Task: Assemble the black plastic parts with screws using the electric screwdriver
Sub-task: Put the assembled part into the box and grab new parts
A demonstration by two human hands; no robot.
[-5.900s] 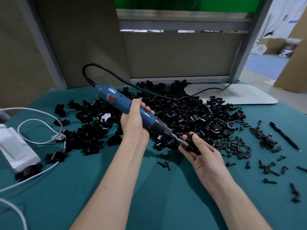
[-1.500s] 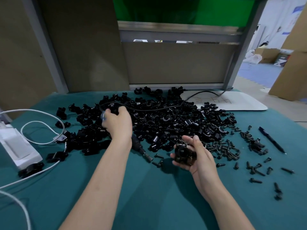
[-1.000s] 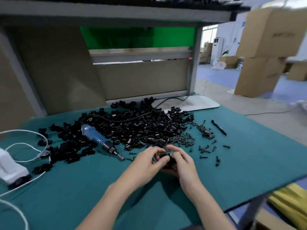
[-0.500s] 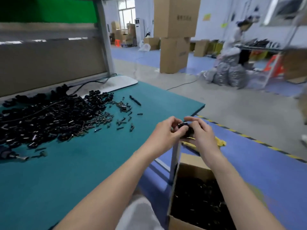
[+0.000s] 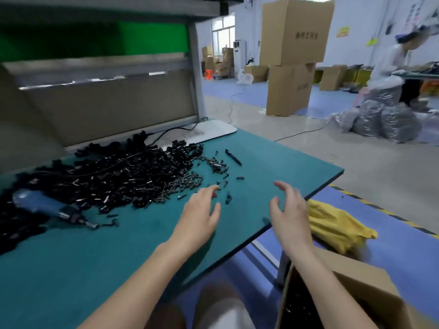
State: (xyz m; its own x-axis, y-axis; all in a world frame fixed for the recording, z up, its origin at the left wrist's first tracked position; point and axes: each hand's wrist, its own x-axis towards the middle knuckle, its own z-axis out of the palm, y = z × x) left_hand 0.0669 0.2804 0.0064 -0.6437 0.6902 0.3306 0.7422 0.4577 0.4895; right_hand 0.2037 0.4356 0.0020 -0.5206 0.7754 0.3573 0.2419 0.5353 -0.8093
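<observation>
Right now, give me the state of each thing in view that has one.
left hand, open, empty, over the table.
right hand, open, empty, at the table edge.
electric screwdriver, lying on the table, unheld.
black plastic parts, loose heap on the table.
screws, scattered loose.
cardboard box, open-topped, beside the table.

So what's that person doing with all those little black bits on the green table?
The job is joining black plastic parts with screws. Right now both hands are empty: the left hand hovers open over the table near some loose screws, and the right hand is open at the table's edge. The electric screwdriver lies beside the pile. A cardboard box stands below on the right.
</observation>
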